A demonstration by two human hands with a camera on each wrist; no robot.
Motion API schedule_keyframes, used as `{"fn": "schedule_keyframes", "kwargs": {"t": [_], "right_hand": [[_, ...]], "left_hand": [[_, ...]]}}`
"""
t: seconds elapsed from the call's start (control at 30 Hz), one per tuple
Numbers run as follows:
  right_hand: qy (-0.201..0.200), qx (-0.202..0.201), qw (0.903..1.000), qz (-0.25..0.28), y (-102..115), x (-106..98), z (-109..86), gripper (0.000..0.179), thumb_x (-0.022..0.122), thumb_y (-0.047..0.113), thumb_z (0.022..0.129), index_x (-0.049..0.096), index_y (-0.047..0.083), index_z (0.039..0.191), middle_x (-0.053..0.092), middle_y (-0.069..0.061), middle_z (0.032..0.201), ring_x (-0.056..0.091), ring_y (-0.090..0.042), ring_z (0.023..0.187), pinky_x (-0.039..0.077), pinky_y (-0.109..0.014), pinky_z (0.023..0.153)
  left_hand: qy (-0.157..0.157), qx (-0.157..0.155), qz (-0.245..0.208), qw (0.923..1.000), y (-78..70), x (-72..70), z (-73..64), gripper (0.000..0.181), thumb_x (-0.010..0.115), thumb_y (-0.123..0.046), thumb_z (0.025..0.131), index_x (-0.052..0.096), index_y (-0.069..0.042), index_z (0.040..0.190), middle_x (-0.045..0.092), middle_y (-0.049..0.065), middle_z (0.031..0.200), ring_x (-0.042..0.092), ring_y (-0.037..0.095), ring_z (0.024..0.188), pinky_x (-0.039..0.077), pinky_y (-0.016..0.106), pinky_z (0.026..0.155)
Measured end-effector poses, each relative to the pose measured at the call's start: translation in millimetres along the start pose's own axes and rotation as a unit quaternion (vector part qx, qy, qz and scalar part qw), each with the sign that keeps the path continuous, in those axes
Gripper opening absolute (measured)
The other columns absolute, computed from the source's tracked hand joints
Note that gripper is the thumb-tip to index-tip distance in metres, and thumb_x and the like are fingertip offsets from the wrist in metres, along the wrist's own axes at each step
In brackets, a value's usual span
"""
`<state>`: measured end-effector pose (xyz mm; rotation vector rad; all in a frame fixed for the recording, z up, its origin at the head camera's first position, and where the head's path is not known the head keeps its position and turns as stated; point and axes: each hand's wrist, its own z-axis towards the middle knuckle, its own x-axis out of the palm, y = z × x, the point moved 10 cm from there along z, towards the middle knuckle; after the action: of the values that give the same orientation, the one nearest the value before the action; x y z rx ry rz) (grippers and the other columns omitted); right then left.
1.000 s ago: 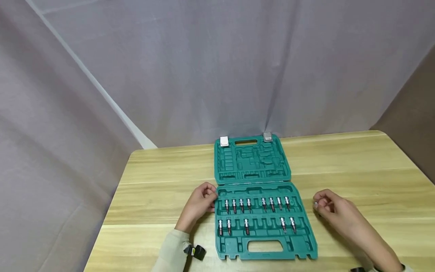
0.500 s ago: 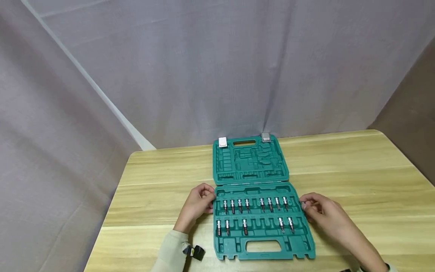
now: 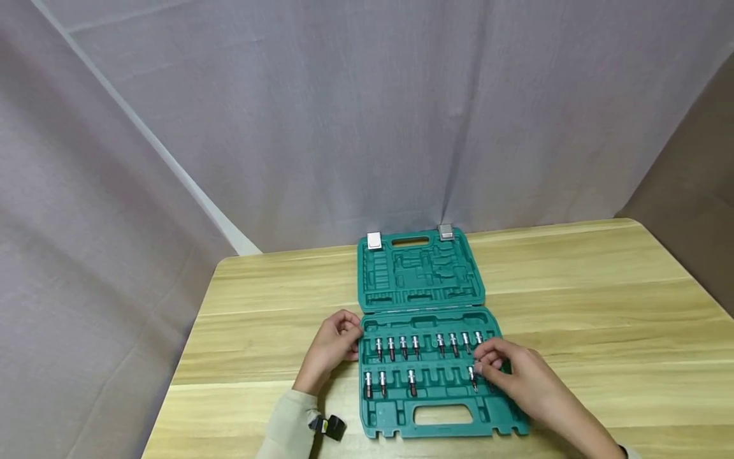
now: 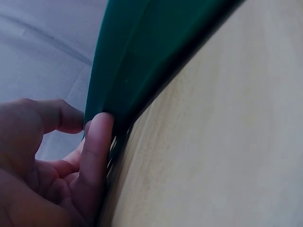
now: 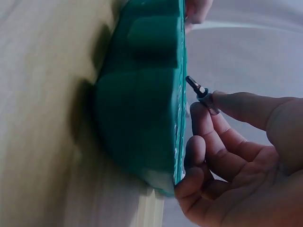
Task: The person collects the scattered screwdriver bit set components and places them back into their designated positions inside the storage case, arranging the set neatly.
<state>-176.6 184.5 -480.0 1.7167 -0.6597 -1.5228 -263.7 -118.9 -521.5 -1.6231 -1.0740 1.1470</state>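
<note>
A green plastic tool case (image 3: 395, 417) lies unfolded on the wooden table. In its near half, silver bit sockets (image 3: 411, 382) stand in two rows of slots. My left hand (image 3: 332, 344) holds the left edge of this half; in the left wrist view its fingertips (image 4: 100, 124) touch the green side wall. Over the right part of the lower row is my right hand (image 3: 518, 376). Its thumb and fingers pinch a bit socket (image 5: 204, 98), whose dark tip points toward the case in the right wrist view. The right hand partly covers the sockets beneath it.
The case's far half (image 3: 421, 277), with moulded recesses and two metal latches, reaches the table's back edge. Grey curtain cloth (image 3: 321, 127) hangs behind and at the left. Table surface (image 3: 608, 306) extends on both sides of the case.
My right hand has moved left from the table beside the case to above the lower row, carrying the bit socket. The left hand stays at the case's left edge.
</note>
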Motion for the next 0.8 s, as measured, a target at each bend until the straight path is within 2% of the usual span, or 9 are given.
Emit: {"fn": "schedule_keyframes", "kwargs": {"t": [0.2, 0.4, 0.5, 0.6, 0.8], "right_hand": [[0.029, -0.016, 0.9992, 0.022, 10, 12, 5.7, 0.005, 0.075, 0.013, 0.098, 0.072, 0.014, 0.101, 0.065, 0.008, 0.086, 0.054, -0.004, 0.082, 0.05, -0.022, 0.071], [0.052, -0.037, 0.998, -0.001, 16, 22, 11.8, 0.004, 0.075, 0.014, 0.098, 0.072, 0.014, 0.1, 0.064, 0.008, 0.088, 0.053, -0.003, 0.079, 0.051, -0.022, 0.068], [0.057, -0.035, 0.9977, -0.015, 15, 26, 12.9, 0.004, 0.076, 0.015, 0.098, 0.073, 0.014, 0.1, 0.066, 0.009, 0.089, 0.052, -0.002, 0.077, 0.049, -0.022, 0.065], [0.05, -0.032, 0.9976, -0.035, 14, 26, 13.4, 0.004, 0.077, 0.017, 0.097, 0.073, 0.017, 0.099, 0.066, 0.011, 0.089, 0.051, -0.003, 0.077, 0.048, -0.023, 0.065], [0.021, -0.048, 0.9932, -0.104, 18, 27, 13.3, 0.013, 0.081, 0.019, 0.093, 0.071, 0.026, 0.089, 0.058, 0.02, 0.077, 0.049, -0.005, 0.08, 0.043, -0.026, 0.067]], "left_hand": [[-0.004, 0.003, 0.004, 1.0, 0.8, 0.2, 1.6, 0.012, 0.061, -0.007, 0.098, 0.059, 0.0, 0.107, 0.058, 0.004, 0.084, 0.059, 0.015, 0.064, 0.058, 0.026, 0.054], [-0.007, 0.004, 0.006, 0.9999, 1.0, -0.4, 2.2, 0.011, 0.061, -0.007, 0.098, 0.059, 0.0, 0.107, 0.057, 0.004, 0.084, 0.058, 0.015, 0.064, 0.057, 0.025, 0.054], [-0.007, 0.003, 0.006, 0.9999, 1.1, -0.2, 2.4, 0.012, 0.061, -0.007, 0.098, 0.059, 0.0, 0.108, 0.058, 0.004, 0.084, 0.058, 0.015, 0.063, 0.057, 0.025, 0.054], [-0.007, 0.002, 0.004, 1.0, 0.6, 0.4, 2.4, 0.013, 0.061, -0.007, 0.098, 0.06, 0.0, 0.108, 0.058, 0.004, 0.085, 0.058, 0.015, 0.063, 0.058, 0.025, 0.054], [-0.01, 0.0, 0.001, 1.0, 0.0, 1.6, 0.9, 0.015, 0.062, -0.008, 0.098, 0.06, 0.0, 0.11, 0.058, 0.004, 0.087, 0.058, 0.015, 0.064, 0.059, 0.026, 0.054]]}}
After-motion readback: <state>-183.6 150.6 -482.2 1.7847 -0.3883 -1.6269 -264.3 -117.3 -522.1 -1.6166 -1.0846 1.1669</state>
